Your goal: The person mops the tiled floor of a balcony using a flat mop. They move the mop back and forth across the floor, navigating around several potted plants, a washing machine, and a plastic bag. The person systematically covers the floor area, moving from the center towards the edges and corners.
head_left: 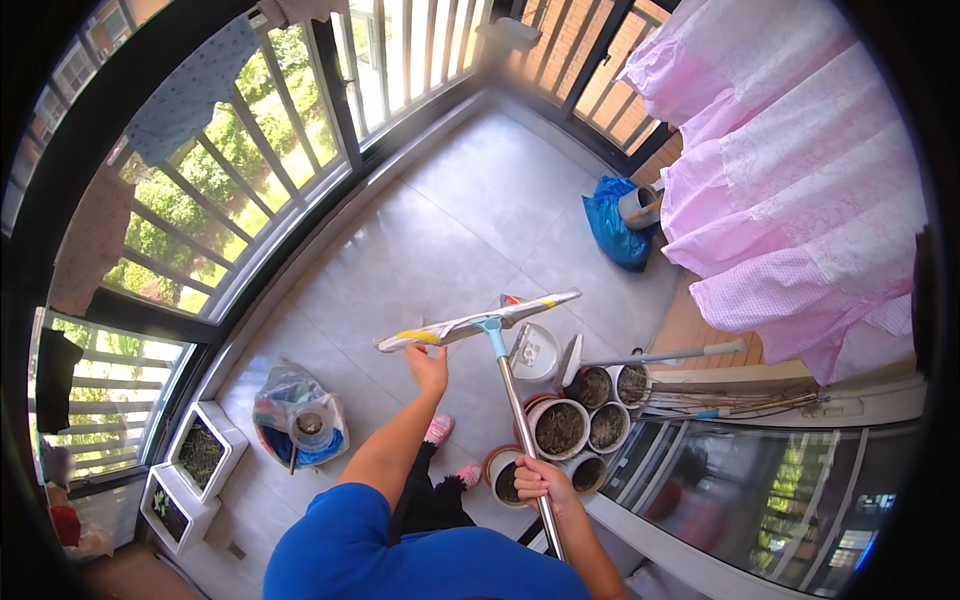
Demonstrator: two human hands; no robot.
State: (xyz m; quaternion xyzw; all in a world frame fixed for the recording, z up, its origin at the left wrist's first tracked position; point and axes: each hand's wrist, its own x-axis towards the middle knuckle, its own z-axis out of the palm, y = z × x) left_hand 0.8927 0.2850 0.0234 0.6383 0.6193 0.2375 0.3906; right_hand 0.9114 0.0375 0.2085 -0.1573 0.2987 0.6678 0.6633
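A flat mop is raised off the floor in front of me. Its wide head is wrapped in a whitish mop cloth (pixel 455 328) with yellow patches, and a light-blue joint (pixel 489 324) links it to a shiny metal pole (pixel 512 390). My left hand (pixel 428 370) reaches forward, its fingers closed at the lower edge of the cloth near the left end. Around the lower part of the pole, my right hand (pixel 545 482) is wrapped in a fist. The tilted pole passes in front of several plant pots.
Soil-filled pots (pixel 558 427) cluster right of my feet, beside a white dustpan (pixel 536 352) and a long-handled tool (pixel 665 354). A plastic-lined bucket (pixel 300 425) and white planters (pixel 207 450) stand left. Farther off are a blue bag (pixel 622 228) and a hanging pink curtain (pixel 760 190).
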